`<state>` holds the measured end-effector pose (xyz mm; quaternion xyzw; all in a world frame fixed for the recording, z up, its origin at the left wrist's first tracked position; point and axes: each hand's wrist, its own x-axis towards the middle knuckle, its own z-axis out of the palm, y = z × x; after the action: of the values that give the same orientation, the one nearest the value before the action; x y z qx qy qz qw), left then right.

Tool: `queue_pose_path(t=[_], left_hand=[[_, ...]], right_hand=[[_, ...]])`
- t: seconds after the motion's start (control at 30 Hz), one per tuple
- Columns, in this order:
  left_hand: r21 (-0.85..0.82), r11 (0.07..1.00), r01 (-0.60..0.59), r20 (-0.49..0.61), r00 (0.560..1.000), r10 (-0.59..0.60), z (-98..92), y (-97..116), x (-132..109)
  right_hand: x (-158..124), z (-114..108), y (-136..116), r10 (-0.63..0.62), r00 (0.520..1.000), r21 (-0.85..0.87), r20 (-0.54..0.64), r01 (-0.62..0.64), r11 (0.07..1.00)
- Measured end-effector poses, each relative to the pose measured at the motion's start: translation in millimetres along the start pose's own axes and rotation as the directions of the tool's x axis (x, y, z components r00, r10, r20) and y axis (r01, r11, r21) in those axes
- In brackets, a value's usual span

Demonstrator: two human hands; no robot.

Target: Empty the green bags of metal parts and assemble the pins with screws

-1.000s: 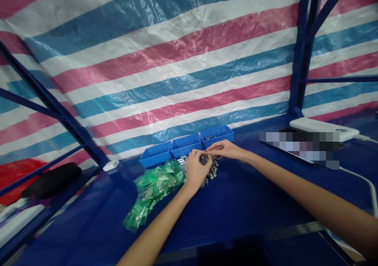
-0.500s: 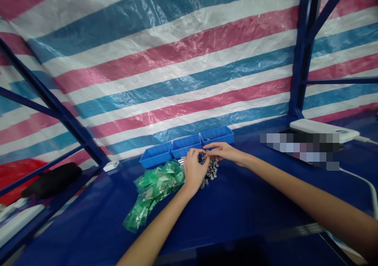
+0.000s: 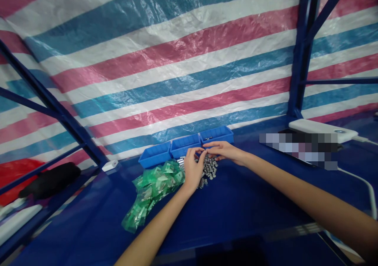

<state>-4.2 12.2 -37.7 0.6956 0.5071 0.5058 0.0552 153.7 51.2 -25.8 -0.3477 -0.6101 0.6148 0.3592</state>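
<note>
My left hand point(image 3: 194, 167) is bent over the left side of a pile of small metal screws point(image 3: 210, 167), its thumb and fingers drawn together. From the right, my right hand point(image 3: 226, 152) reaches over the same pile, its fingertips pinched and meeting those of the left. Whatever lies between the fingertips is too small to make out. Left of my left hand is a heap of green plastic bags point(image 3: 158, 185) with small pieces inside. Bright metal pins point(image 3: 180, 162) show beside that hand. Behind both hands stands a row of blue bins point(image 3: 155, 156); the right one contains a few small metal parts.
A phone-like device point(image 3: 295, 148), partly pixelated, and a white power bank point(image 3: 323, 130) with a cable lie to the right on the blue table point(image 3: 236, 211). A white adapter point(image 3: 110, 165) sits at the left back, near blue frame posts point(image 3: 301, 61). Striped sheeting hangs behind.
My left thumb and fingers have shifted slightly at the fingertips, and more of the screw pile shows between the hands. Otherwise both hands stay over the pile.
</note>
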Motion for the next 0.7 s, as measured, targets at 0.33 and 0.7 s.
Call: queue_pose_path(t=[0.33, 0.7], left_hand=[[-0.091, 0.996, -0.012, 0.048, 0.999, 0.016, -0.6, 1.6, -2.0], [-0.122, 0.992, -0.020, 0.074, 0.997, 0.030, -0.1, 2.5, -2.1]], right_hand=[[2.2, 0.1, 5.7, -0.025, 0.995, 0.090, 0.092, 0.017, 0.996], [-5.6, 7.5, -6.0, 0.006, 0.999, 0.063, 0.049, -0.009, 0.998]])
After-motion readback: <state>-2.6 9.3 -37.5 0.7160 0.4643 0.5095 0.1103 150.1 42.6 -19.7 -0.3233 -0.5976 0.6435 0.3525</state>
